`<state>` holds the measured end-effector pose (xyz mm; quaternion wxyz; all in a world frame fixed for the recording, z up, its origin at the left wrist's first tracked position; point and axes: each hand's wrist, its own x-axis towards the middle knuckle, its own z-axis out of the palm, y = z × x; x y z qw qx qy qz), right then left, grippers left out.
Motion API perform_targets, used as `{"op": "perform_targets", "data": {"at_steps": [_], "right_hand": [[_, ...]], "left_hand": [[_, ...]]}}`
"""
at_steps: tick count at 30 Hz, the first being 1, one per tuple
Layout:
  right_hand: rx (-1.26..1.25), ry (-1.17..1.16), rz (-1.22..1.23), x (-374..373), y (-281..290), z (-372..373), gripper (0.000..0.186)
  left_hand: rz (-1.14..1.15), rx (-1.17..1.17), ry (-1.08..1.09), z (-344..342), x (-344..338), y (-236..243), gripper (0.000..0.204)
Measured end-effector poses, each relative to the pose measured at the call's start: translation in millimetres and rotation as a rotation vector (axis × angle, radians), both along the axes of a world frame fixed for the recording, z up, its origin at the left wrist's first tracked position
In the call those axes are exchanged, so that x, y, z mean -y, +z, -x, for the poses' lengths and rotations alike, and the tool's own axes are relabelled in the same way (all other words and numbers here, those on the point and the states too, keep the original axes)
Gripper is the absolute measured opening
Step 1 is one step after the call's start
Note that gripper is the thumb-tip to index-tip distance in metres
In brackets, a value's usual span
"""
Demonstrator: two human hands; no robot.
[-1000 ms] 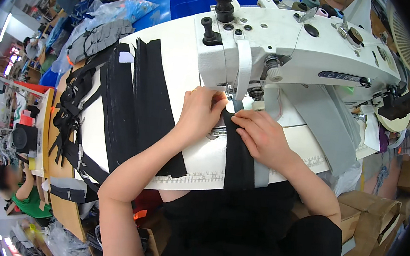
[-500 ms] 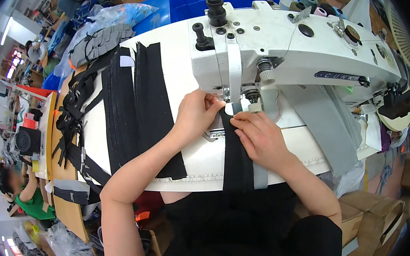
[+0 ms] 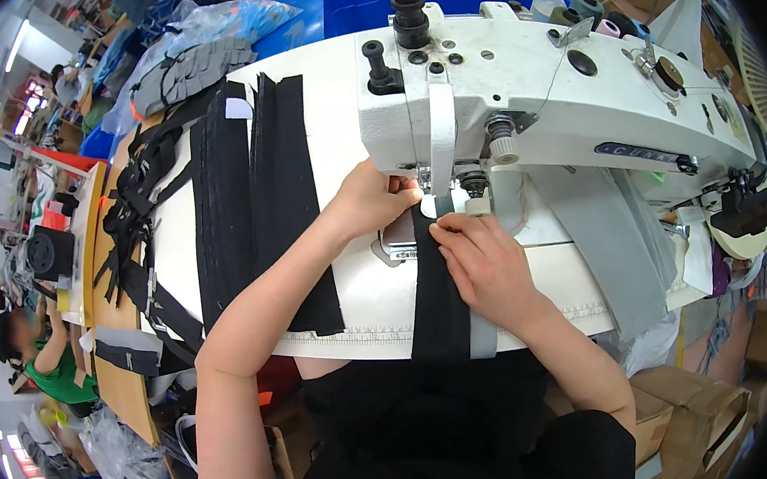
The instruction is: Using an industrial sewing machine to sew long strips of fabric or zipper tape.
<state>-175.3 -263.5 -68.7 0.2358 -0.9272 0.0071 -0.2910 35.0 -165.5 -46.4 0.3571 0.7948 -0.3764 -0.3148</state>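
A white sewing machine (image 3: 546,89) stands over the white table. Under its needle area lies the far end of a black fabric strip (image 3: 441,310), which runs toward me and hangs over the table's front edge. A grey fabric strip (image 3: 483,335) shows along its right side. My left hand (image 3: 374,203) is closed at the strip's far left edge, thumb and fingers pinched close beside the presser foot. With bent fingers pressed together, my right hand (image 3: 484,266) grips the strip's right edge just in front of the needle. The cloth between the fingertips is mostly hidden.
Stacked black fabric pieces (image 3: 267,201) lie on the table to the left, beside a tangle of black straps (image 3: 141,188). Grey fabric (image 3: 596,232) is spread right of the needle. A blue bin (image 3: 378,8) stands behind. A person in green (image 3: 61,375) works far left.
My left fingers have curled in slightly beside the presser foot. My right hand keeps nearly the same place on the strip. The whole view has shifted a little.
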Motion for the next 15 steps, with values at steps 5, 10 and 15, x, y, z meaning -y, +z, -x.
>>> {"op": "perform_targets", "data": {"at_steps": [5,10,15], "right_hand": [[-0.005,0.003,0.011,0,0,-1,0.037],[-0.018,-0.001,0.042,0,1,1,0.042],[-0.035,-0.011,0.049,-2,2,1,0.044]], "left_hand": [[-0.020,0.178,-0.001,4,3,-9,0.013],[0.055,0.265,0.017,7,3,-11,0.012],[-0.031,0.310,-0.011,6,7,-2,0.014]]}}
